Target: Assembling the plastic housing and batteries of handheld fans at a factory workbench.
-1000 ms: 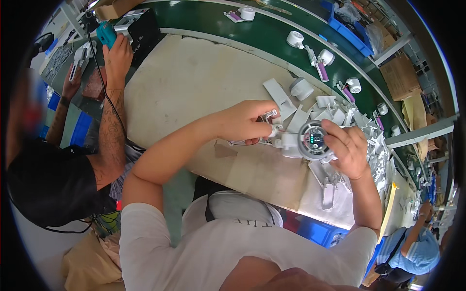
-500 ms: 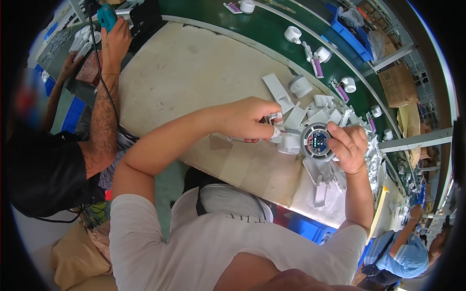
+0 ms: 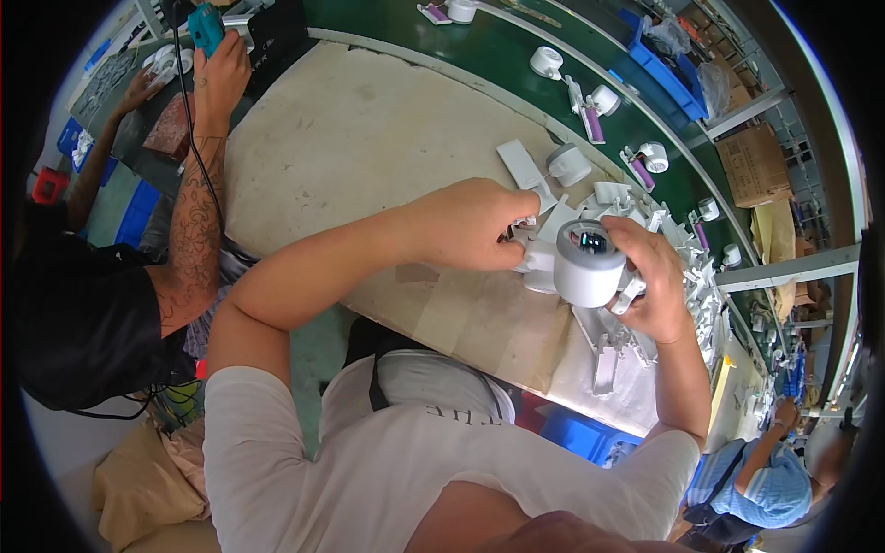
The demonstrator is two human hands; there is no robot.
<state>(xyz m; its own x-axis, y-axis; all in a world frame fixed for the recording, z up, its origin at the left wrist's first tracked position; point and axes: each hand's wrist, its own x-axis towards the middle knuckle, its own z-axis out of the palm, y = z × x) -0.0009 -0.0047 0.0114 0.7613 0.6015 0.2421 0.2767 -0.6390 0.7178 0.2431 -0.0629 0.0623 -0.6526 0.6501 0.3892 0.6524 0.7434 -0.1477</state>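
Note:
My right hand (image 3: 653,281) is closed round a white cylindrical housing (image 3: 588,275) with a grey rim. Small lit spots on a circuit board (image 3: 590,241) show inside its top. My left hand (image 3: 472,226) is closed on a small white plastic part (image 3: 524,224), most of which the fingers hide. Just below and right of that hand, partly behind the held housing, is another white piece (image 3: 539,267). Close by, a round white housing (image 3: 569,164) and a flat white panel (image 3: 524,170) lie on the worktable (image 3: 369,120).
Loose white parts (image 3: 696,304) are heaped at the table's right. Beyond the table, a green conveyor belt (image 3: 498,64) carries white round units with purple pieces. At left, a co-worker's tattooed arm (image 3: 198,194) holds a teal power tool (image 3: 206,29). A blue bin (image 3: 590,435) sits below the table edge.
My right hand has tipped the housing: its board side faced up toward me, and now its white side wall shows. My left hand has barely moved. Units on the belt have shifted slightly left.

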